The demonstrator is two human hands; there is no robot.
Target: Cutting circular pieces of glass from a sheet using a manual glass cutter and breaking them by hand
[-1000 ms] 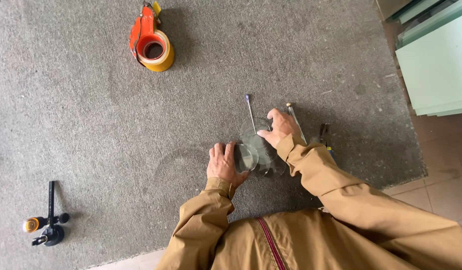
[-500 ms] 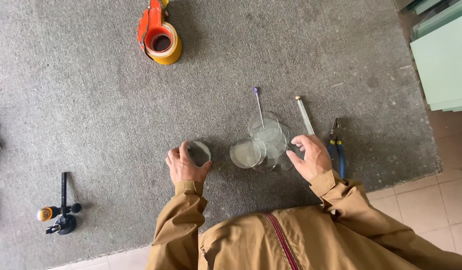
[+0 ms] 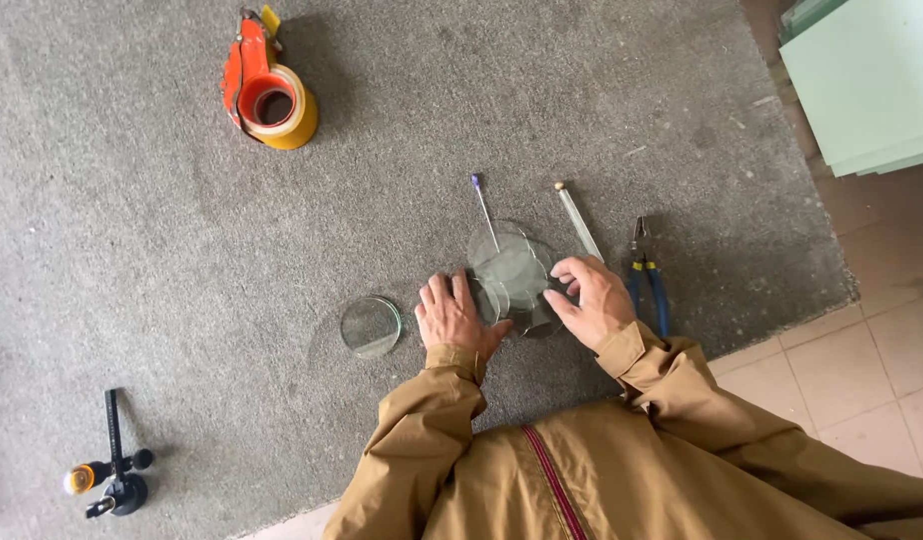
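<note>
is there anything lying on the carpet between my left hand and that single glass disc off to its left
Nothing visible does. The left hand rests at the edge of the pile of glass discs, and the single glass disc lies just to its left on the grey carpet, with only bare carpet between them.

Orange tape dispenser [image 3: 267,85], blue-handled pliers [image 3: 647,280].

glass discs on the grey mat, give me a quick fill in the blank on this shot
1. Both hands, left hand and right hand, rest on a cluster of round ____ discs.
2. One single disc lies apart, on the ____ hand's side.
3. The tape dispenser is orange and ____.
4. The pliers have ____ handles.

Missing words: glass; left; yellow; blue
</note>
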